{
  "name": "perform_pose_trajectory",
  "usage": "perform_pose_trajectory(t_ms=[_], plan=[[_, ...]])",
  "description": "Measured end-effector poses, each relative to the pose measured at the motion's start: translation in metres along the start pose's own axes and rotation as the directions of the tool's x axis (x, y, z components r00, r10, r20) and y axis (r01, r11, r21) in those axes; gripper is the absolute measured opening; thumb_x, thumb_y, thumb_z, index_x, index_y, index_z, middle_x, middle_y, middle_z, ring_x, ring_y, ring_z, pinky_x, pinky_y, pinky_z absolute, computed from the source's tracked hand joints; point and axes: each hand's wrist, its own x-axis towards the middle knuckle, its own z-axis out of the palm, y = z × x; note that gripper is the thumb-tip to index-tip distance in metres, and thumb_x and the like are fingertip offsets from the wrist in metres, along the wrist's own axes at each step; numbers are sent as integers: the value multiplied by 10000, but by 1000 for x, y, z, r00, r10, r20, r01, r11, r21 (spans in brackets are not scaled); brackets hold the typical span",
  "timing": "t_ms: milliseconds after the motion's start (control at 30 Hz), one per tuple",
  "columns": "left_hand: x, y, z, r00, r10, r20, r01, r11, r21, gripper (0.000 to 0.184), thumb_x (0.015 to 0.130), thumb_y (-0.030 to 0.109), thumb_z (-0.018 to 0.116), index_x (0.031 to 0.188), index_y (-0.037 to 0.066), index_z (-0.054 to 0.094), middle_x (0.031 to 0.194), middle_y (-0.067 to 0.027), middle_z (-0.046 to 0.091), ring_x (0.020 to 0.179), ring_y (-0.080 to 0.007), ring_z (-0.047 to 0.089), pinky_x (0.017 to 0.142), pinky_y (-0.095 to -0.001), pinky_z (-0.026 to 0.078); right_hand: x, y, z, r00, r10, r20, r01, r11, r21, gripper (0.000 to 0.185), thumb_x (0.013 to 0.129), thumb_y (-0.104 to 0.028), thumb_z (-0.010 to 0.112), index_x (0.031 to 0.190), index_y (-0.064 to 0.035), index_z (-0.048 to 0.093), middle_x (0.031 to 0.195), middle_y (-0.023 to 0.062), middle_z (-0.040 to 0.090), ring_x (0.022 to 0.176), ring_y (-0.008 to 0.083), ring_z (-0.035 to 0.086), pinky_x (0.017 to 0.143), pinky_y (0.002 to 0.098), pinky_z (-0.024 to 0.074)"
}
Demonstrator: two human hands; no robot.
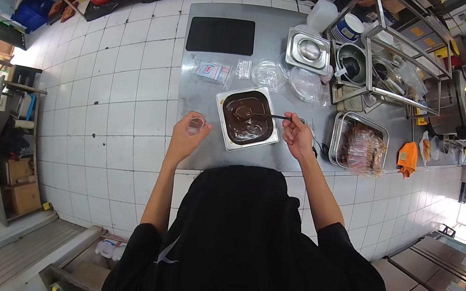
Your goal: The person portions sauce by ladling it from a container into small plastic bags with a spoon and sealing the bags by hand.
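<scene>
A square metal pan (269, 144) stands on the steel table in front of me, holding glossy dark brown sauce (242, 129) that looks like chocolate. My right hand (297, 135) is closed around the dark handle of a spoon (274, 116). The spoon's rounded, sauce-coated end lies in the sauce, partly hidden by it. To the left of the pan, my left hand (187, 134) grips a small clear plastic cup (194, 127), held apart from the pan near the table's left edge. Whether anything is inside the cup I cannot tell.
Behind the pan lie clear round lids (269, 74), a plastic packet (212, 71) and a black tray (221, 35). On the right are a metal container of wrapped items (360, 144), an orange cloth (407, 159) and a metal rack (384, 32) with pots below.
</scene>
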Motion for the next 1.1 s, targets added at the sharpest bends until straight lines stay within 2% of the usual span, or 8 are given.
perform_pose_trajectory(t_ms=[100,300,567,633,700,733,833,1100], plan=[[6,6,5,1000,-27,-16,26,999,-33,216,875,154,781,987,49,630,883,-7,636,821,-100,585,765,-266,486,-13,-14,15,995,-96,-3,96,994,43,312,1060,-302,530,1131,-7,603,829,88,662,476,99,412,445,257,288],[20,24,25,989,136,-61,-127,983,136,224,857,139,793,1008,47,654,908,-31,657,803,-105,579,734,-262,485,-57,-64,61,948,-312,57,310,950,40,289,1066,-292,511,1061,-29,632,778,122,675,447,122,414,440,269,295],[26,50,40,956,293,-10,-289,948,131,157,859,99,777,969,35,685,895,-72,683,770,-156,644,694,-302,508,-92,-103,91,898,-410,158,391,910,137,281,1084,-280,448,1049,-64,625,746,114,683,439,110,419,427,268,303],[29,46,41,945,328,6,-325,931,165,144,857,96,777,950,28,690,856,-85,687,751,-168,652,698,-309,513,-95,-100,90,872,-478,108,486,872,-64,260,1078,-268,448,1042,-73,616,736,116,680,445,103,425,428,266,307],[28,45,40,925,379,16,-376,910,177,128,855,95,777,915,23,690,798,-83,687,730,-177,653,696,-320,516,-98,-98,88,901,-428,73,428,903,13,254,1070,-269,460,1029,-70,612,731,126,677,450,115,434,429,270,313],[29,45,39,926,376,22,-371,901,225,118,852,86,775,898,24,686,784,-78,679,729,-171,654,689,-308,513,-103,-101,97,903,-427,54,427,904,9,263,1073,-283,457,1022,-71,603,718,119,671,434,118,419,429,276,311],[24,42,41,967,255,-2,-252,958,138,138,840,58,774,935,28,678,776,-37,666,709,-121,615,663,-267,491,-103,-104,98,916,-396,69,391,917,72,274,1072,-276,472,1030,-38,603,747,146,682,459,143,445,437,286,322],[21,45,34,982,190,-3,-188,973,137,180,850,47,763,982,25,643,769,-30,652,702,-95,582,656,-264,485,-106,-107,100,906,-409,111,398,910,114,286,1082,-289,468,1040,-38,600,751,141,683,458,141,433,447,282,320]])
